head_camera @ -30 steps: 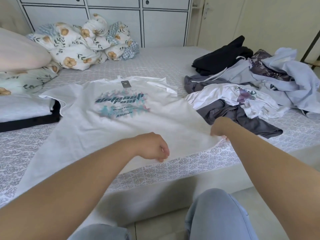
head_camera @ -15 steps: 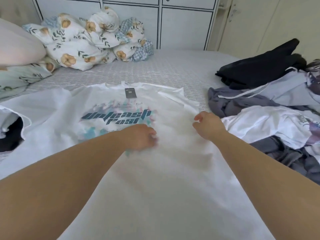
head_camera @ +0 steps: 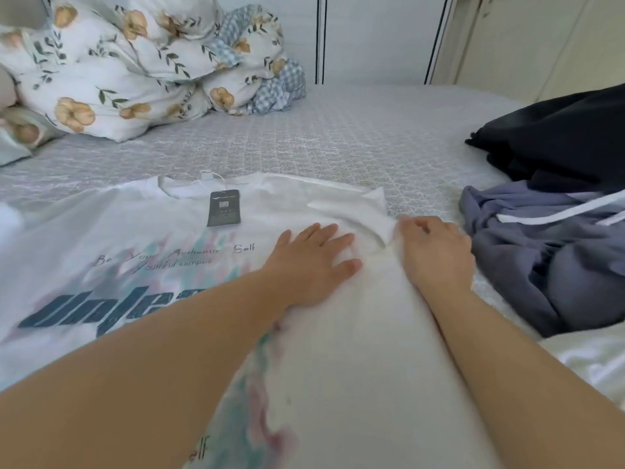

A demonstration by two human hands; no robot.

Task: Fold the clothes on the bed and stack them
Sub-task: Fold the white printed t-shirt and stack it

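A white T-shirt [head_camera: 135, 231] with a teal and pink print lies front up on the bed [head_camera: 338, 140], a dark hang tag [head_camera: 224, 208] at its collar. Its right side is folded inward and covers part of the print. My left hand [head_camera: 311, 262] presses flat on that folded panel, fingers spread. Just right of it, beside the right sleeve, my right hand [head_camera: 436, 252] has its fingers curled into the fabric at the fold's edge. To the right lies unfolded clothing: a grey-blue garment with a white drawstring [head_camera: 541, 265] and a black garment [head_camera: 558, 137].
A bunched floral duvet [head_camera: 118, 69] sits at the head of the bed on the left. White wardrobe doors [head_camera: 372, 35] stand behind the bed. A white garment [head_camera: 592, 360] shows at the lower right. Patterned grey bedcover lies bare between the shirt and the duvet.
Both hands have moved from the shirt's hem up to its shoulder, carrying the right side over the middle. My left hand has gone from curled to flat. The view has leaned in closer.
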